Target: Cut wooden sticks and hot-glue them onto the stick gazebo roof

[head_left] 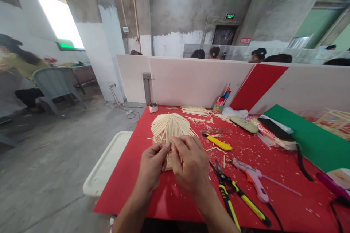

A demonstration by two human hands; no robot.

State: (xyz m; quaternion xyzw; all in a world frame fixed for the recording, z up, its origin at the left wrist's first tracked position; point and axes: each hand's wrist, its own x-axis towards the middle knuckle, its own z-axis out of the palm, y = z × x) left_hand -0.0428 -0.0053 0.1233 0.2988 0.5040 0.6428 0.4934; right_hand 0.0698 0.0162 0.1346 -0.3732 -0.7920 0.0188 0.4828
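A small model built of pale wooden sticks (pixel 157 125) stands on the red tabletop (pixel 123 189), its layered, sloping top facing me. Both hands meet at its near side and hide part of it. My left hand (pixel 151 167) is closed, with thumb and forefinger pinched together. Beside it, my right hand (pixel 193 162) is also pinched, its fingertips almost touching the left ones. Whatever lies between the fingertips is too small and covered to make out. To the right of my right hand lie black-and-yellow pliers-like cutters (pixel 224 178), with their jaws pointing away from me.
A yellow utility knife (pixel 217 142), a pink glue gun (pixel 254 178) and a clear ruler (pixel 216 131) lie to the right. Loose sticks (pixel 195 111), a tape roll (pixel 153 107) and a pen cup (pixel 218 106) sit toward the white partition (pixel 186 80). Wood scraps litter the table.
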